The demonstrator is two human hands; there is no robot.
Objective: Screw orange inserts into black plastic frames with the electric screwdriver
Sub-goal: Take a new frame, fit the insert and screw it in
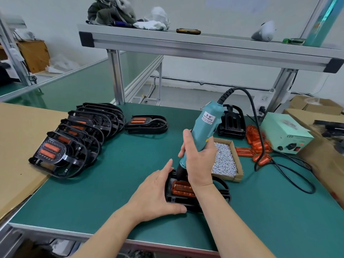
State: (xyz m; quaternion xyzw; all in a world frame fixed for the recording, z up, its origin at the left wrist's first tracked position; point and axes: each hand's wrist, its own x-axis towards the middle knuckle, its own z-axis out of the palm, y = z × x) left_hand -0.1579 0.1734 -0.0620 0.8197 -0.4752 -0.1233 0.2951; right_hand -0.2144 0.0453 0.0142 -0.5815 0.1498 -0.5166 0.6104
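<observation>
On the green counter (pixel 111 183), black frame (pixel 172 198) with orange insert (pixel 181 189) just beneath right grip (pixel 199 159); curled round near-upright electric screwdriver (pixel 204 127), tip down at insert's far end; left grip (pixel 158 192) flat-fingered, steadying frame.

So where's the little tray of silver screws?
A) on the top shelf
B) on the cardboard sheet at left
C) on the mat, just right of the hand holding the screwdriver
C: the tray of screws sits on the green mat, beside the right hand that grips the screwdriver.
</observation>
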